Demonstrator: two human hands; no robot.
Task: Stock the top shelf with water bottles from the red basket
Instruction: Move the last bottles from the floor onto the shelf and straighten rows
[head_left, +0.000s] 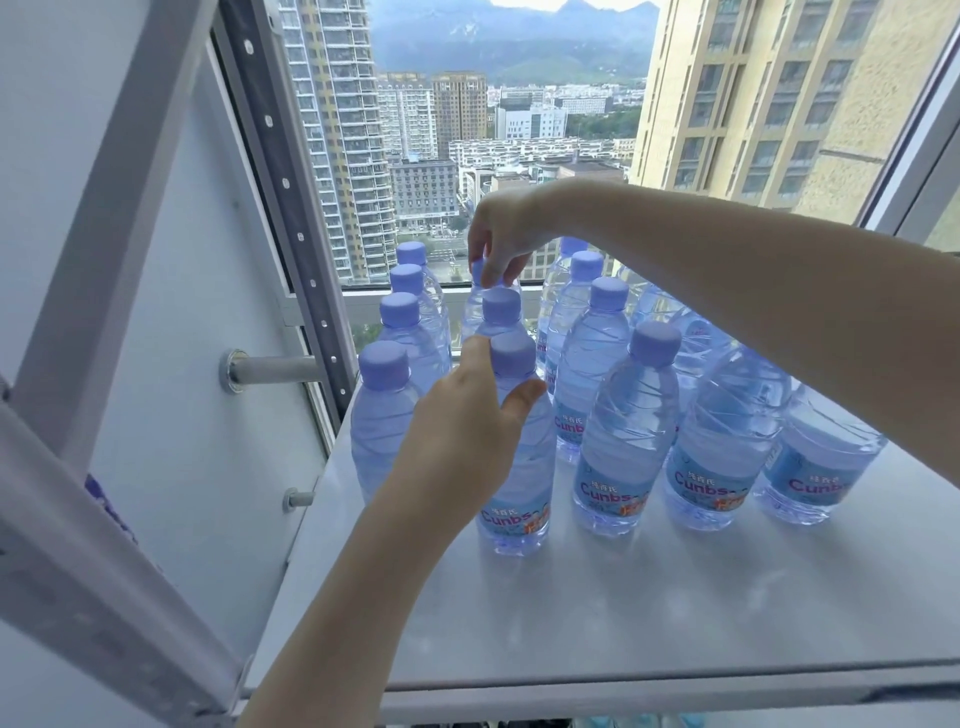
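Observation:
Several clear water bottles with lilac caps and blue labels stand upright in rows on the white top shelf. My left hand wraps round the neck and shoulder of the front bottle of the second row. My right hand reaches across from the right and pinches the cap of the rearmost bottle in that same row, fingertips pointing down. Another bottle stands between those two. The red basket is out of view.
A grey perforated shelf upright and a diagonal brace run along the left. Behind the bottles is a large window. The front half of the shelf is bare. More bottles stand to the right.

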